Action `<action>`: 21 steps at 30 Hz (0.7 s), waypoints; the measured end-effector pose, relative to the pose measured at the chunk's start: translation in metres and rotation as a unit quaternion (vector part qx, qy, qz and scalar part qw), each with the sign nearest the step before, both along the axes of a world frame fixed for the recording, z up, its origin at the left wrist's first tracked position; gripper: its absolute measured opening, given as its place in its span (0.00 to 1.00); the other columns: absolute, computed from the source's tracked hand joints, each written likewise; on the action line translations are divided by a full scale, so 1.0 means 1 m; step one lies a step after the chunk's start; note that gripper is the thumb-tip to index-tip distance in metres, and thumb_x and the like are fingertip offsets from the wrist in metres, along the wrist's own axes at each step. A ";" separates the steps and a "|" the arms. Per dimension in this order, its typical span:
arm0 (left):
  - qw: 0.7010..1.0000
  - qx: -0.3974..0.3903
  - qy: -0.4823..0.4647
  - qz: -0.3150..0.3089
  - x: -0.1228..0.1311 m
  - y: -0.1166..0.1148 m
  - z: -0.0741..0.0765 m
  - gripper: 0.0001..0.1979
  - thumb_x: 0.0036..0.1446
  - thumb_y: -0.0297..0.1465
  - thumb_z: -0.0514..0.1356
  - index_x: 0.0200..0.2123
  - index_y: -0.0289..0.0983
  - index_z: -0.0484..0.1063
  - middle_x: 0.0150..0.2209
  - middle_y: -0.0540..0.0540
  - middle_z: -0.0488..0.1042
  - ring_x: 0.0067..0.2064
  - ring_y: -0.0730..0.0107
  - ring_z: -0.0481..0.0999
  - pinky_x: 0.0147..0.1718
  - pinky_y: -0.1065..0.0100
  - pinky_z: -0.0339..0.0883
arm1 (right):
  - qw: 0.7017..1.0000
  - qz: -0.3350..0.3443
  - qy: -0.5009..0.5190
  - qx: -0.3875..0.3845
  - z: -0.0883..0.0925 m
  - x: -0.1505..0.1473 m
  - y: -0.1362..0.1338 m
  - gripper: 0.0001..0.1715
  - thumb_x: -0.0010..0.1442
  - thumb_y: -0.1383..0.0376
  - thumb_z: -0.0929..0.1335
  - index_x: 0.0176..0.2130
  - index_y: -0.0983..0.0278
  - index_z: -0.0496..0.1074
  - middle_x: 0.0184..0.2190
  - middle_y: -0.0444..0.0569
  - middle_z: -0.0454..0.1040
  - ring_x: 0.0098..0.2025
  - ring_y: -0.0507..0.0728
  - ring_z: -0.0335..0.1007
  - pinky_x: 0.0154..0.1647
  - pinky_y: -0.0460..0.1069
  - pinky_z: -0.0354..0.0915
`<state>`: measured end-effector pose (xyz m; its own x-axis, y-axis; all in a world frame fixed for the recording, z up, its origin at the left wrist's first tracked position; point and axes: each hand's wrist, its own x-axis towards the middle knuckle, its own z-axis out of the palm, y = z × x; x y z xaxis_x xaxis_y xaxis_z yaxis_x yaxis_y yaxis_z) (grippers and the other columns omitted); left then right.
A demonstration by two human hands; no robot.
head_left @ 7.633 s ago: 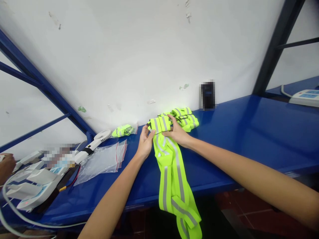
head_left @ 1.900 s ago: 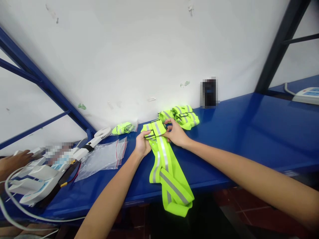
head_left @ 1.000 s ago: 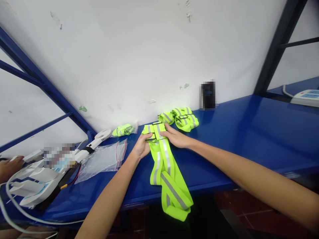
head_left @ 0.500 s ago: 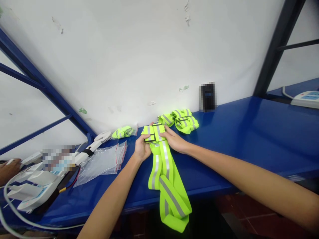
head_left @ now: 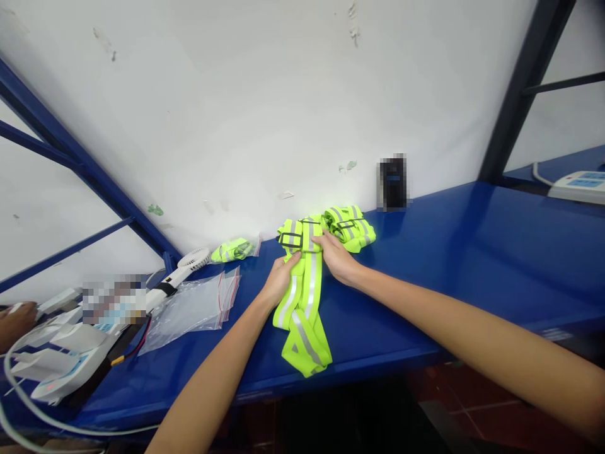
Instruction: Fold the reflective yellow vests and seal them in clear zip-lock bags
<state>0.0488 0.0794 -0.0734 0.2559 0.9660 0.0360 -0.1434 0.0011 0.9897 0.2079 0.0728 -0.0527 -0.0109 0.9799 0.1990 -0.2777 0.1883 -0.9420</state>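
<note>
Both my hands are closed on a neon-yellow reflective strap (head_left: 309, 287) with grey stripes and black buckles. My left hand (head_left: 280, 280) pinches its left side just below the buckles. At the upper right of the same strap, my right hand (head_left: 338, 258) grips the folded part. Its loose lengths hang toward me and end on the table near the front edge. Right behind my right hand lies a bundle of folded reflective straps (head_left: 352, 230) against the wall. Some fingertips are hidden under the fabric.
Clear zip bags (head_left: 193, 306) lie on the blue table (head_left: 454, 258), left of my hands. Behind them are a bagged strap (head_left: 234, 250) and a white handheld fan (head_left: 191, 261). White devices (head_left: 70, 362) with cables and another person's hand (head_left: 19, 325) are far left. A blurred dark object (head_left: 393, 183) stands by the wall.
The strap has moved away from me toward the wall, and its loose end has drawn up onto the table. My left hand has slid from the buckle to the band below it.
</note>
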 end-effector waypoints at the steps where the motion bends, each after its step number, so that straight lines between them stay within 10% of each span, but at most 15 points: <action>1: 1.000 -0.008 -0.005 0.009 0.000 0.001 0.000 0.21 0.51 0.41 0.67 0.42 0.30 0.78 0.37 0.40 0.81 0.36 0.57 0.81 0.39 0.62 0.71 | 1.000 0.004 0.006 -0.003 -0.002 -0.001 0.001 0.20 0.59 0.60 0.64 0.51 0.61 0.70 0.53 0.49 0.74 0.64 0.63 0.59 0.62 0.58 0.63; 21: 0.997 0.016 0.063 -0.028 0.002 -0.007 0.011 0.26 0.42 0.31 0.71 0.47 0.33 0.75 0.46 0.40 0.79 0.45 0.55 0.79 0.47 0.59 0.69 | 0.994 0.016 -0.042 0.097 -0.003 0.006 0.005 0.27 0.44 0.70 0.69 0.46 0.62 0.65 0.41 0.46 0.75 0.43 0.57 0.73 0.49 0.54 0.68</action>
<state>0.0505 0.0720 -0.0623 0.3135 0.9491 0.0295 -0.0175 -0.0253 0.9995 0.2143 0.0777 -0.0554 -0.0668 0.9224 0.3804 -0.2080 0.3600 -0.9095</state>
